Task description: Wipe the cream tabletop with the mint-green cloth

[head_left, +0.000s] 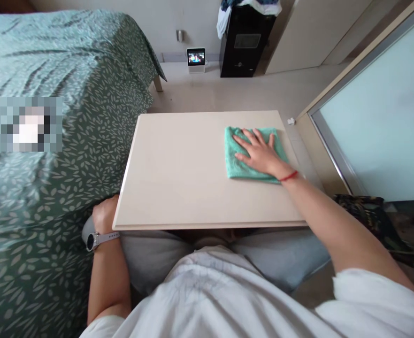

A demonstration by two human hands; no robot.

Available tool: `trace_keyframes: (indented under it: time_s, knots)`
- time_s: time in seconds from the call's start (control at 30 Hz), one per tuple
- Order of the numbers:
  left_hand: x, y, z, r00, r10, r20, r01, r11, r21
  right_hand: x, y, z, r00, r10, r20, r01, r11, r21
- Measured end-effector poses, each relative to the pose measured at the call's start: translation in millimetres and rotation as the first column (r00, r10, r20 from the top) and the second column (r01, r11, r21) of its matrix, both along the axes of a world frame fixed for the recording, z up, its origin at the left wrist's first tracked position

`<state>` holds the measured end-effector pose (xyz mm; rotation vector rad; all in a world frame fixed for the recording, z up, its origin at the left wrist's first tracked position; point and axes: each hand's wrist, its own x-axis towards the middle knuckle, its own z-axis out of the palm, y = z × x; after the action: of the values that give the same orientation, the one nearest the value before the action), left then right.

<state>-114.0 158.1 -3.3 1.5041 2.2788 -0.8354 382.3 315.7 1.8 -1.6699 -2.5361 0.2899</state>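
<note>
My right hand (259, 151) lies flat with spread fingers on a folded green cloth (234, 165). The cloth rests on the right part of a pale, rectangular tabletop (179, 169). A red string circles my right wrist. Beside the table's near left corner is my left hand (104, 213), close to my knee. Its fingers are hidden by the table edge, so whether they grip anything does not show. A watch (92, 241) with a light strap is on my left wrist.
A bed (97, 94) with a green leaf-patterned cover stands on the left, with a blurred patch on it. Beyond the table, a small lit screen (196, 58) and a black cabinet (242, 51) stand by the wall. A frosted glass panel (376, 108) rises on the right.
</note>
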Motion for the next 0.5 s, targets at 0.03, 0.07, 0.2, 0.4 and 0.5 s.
trace_keyframes:
  time_s: [0.03,0.07,0.2,0.4,0.5]
  knots:
    - [0,0,-0.4,1.0,-0.002,-0.01,0.002,1.0,0.004,-1,26,-2.5,1.0,-0.016,-0.016,0.016,1.0,0.008]
    - [0,-1,-0.9,1.0,-0.017,-0.025,0.018,1.0,0.01,-2,51,-5.0,0.999,-0.034,-0.031,0.035,0.999,0.013]
    - [1,-3,-1.2,0.997,-0.064,-0.039,0.065,0.998,0.022,-6,123,-11.2,0.99,-0.128,-0.061,0.13,0.991,0.027]
    - [-1,-3,-1.9,0.998,-0.051,-0.038,0.051,0.999,0.007,-17,113,-2.5,0.978,-0.203,-0.034,0.204,0.979,0.001]
    - [-3,-4,-5.3,0.997,-0.063,-0.041,0.064,0.998,0.025,-15,64,1.8,0.991,-0.136,0.009,0.136,0.991,0.015]
